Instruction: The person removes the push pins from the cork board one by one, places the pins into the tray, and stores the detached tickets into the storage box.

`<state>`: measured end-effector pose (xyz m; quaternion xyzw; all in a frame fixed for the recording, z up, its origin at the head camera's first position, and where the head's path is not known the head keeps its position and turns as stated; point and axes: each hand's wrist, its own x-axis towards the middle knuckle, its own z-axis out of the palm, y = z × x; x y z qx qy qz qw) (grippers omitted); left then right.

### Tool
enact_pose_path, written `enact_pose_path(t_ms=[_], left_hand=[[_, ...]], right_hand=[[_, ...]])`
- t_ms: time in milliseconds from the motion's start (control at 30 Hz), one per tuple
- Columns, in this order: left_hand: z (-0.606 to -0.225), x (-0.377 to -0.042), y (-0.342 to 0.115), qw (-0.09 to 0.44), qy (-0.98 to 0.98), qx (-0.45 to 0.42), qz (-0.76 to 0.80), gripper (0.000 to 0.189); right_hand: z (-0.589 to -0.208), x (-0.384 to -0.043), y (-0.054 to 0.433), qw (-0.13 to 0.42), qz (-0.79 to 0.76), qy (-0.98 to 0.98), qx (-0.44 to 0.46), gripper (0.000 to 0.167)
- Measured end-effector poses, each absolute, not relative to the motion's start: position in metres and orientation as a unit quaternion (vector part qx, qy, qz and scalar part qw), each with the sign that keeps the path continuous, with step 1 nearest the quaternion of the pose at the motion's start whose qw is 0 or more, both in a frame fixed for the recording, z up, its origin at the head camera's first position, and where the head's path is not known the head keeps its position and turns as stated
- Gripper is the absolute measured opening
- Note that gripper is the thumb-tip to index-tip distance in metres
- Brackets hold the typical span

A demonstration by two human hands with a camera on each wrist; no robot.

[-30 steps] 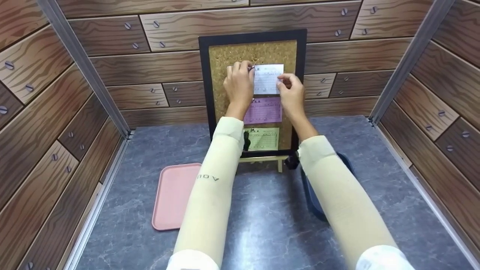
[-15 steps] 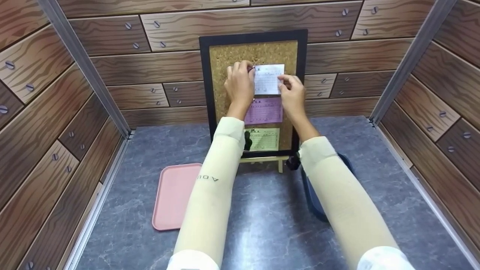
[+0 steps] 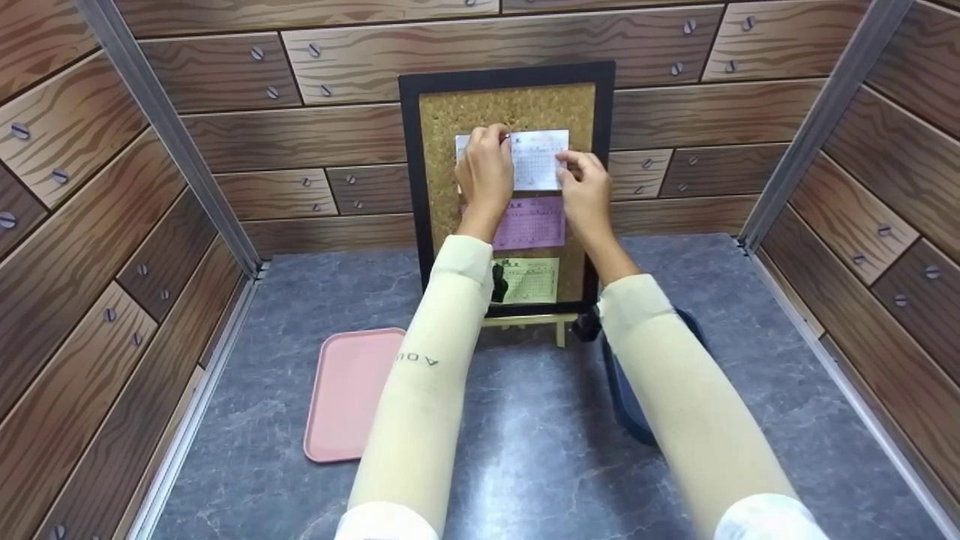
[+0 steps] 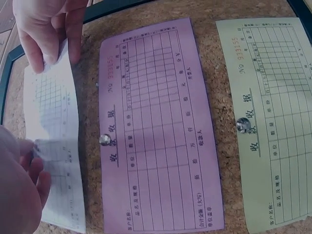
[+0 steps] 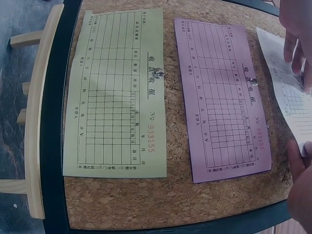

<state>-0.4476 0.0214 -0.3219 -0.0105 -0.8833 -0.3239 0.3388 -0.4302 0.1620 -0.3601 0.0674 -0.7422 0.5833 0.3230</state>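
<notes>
The white slip (image 3: 536, 161) is thin paper: light, limp and easily creased or torn, I judge, so a gentle pinch at its edge or corner suits it best (the printed middle would buckle first). It lies on the cork board (image 3: 480, 106), behind the left hand (image 3: 486, 166) and reaching across to the right hand (image 3: 586, 187). Its long axis runs sideways from hand to hand, close to level, with the printed heading along the upper edge, beside the left fingertips; in the wrist views the paper bows a little.

The right hand pinches the slip's right edge between thumb and finger. The left hand's fingers curl at the upper edge and seem to pinch a tiny shiny pin (image 3: 507, 136), mostly hidden. Directly below the hands hang a purple slip (image 3: 532, 223) and, lower, a green slip (image 3: 532, 281), both pinned and parallel. Nearer the person, on the tabletop (image 3: 510, 420), a pink tray (image 3: 352, 397) sits to the left hand's side.
</notes>
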Motion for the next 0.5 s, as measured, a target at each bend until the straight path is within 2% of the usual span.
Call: enact_pose_path(t_ms=[500], left_hand=[[-0.3216, -0.4485, 0.0235, 0.342, -0.875, -0.017, -0.342, 0.014]], right_hand=[[-0.3597, -0.4305, 0.1629, 0.33, 0.587, -0.736, 0.075, 0.022]])
